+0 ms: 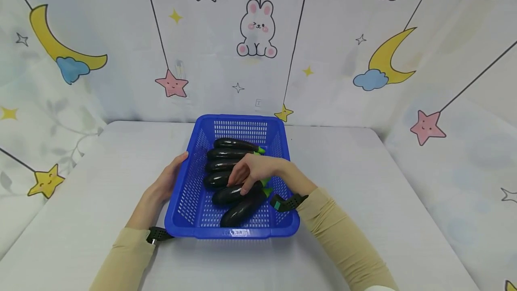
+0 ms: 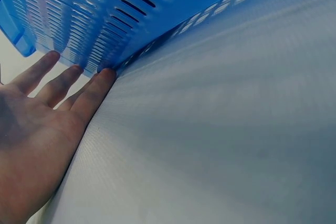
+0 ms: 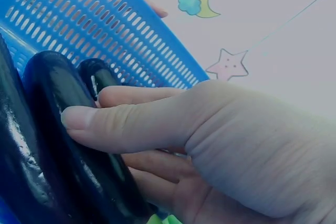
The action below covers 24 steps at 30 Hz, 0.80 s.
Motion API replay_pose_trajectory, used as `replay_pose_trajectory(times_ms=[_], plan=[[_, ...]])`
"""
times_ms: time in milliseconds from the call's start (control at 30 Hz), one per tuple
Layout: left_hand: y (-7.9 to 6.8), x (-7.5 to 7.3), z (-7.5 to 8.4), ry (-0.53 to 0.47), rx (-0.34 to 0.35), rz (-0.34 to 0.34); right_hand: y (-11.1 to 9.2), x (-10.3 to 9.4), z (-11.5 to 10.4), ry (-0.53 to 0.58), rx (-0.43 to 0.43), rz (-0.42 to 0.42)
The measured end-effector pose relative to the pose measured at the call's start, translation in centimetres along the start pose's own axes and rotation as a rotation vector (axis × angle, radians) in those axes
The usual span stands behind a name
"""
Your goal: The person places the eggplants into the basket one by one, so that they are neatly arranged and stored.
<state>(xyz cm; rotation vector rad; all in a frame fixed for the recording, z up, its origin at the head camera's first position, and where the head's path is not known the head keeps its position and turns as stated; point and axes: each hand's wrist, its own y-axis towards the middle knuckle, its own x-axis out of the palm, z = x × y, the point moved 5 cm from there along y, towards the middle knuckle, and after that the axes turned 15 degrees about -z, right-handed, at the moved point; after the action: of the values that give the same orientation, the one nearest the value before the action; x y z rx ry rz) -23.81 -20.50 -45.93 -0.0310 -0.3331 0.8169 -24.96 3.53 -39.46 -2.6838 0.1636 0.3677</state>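
Several dark, glossy eggplants with green stems lie side by side in a blue plastic basket [image 1: 232, 232]. Over the near part of the row, my right hand [image 1: 258, 169] pinches one eggplant [image 1: 226, 196] between thumb and fingers. In the right wrist view the thumb lies along that eggplant's [image 3: 92, 169] near side, and the fingers reach down on its far side. The nearest eggplant [image 1: 244, 210] lies slanted beside it. My left hand [image 1: 167, 178] touches the basket's left outer wall, its fingers [image 2: 92, 98] extended against the slotted side.
The basket stands on a table with a white cover [image 1: 343, 156]. Behind it hangs a white cloth [image 1: 226, 48] printed with moons, stars, clouds and a rabbit. Dark bands [image 1: 288, 203] circle both wrists.
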Motion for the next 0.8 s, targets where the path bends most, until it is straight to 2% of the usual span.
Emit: replay_pose_trajectory(times_ms=[433,800], plan=[[0.01,-0.04,0.07,-0.016,0.012,-0.012,0.01,0.13,0.05,-0.014,0.006,-0.011],[0.03,0.01,-0.05,0.028,0.028,-0.01,-0.15,0.31,0.01,-0.006,0.018,-0.015]])
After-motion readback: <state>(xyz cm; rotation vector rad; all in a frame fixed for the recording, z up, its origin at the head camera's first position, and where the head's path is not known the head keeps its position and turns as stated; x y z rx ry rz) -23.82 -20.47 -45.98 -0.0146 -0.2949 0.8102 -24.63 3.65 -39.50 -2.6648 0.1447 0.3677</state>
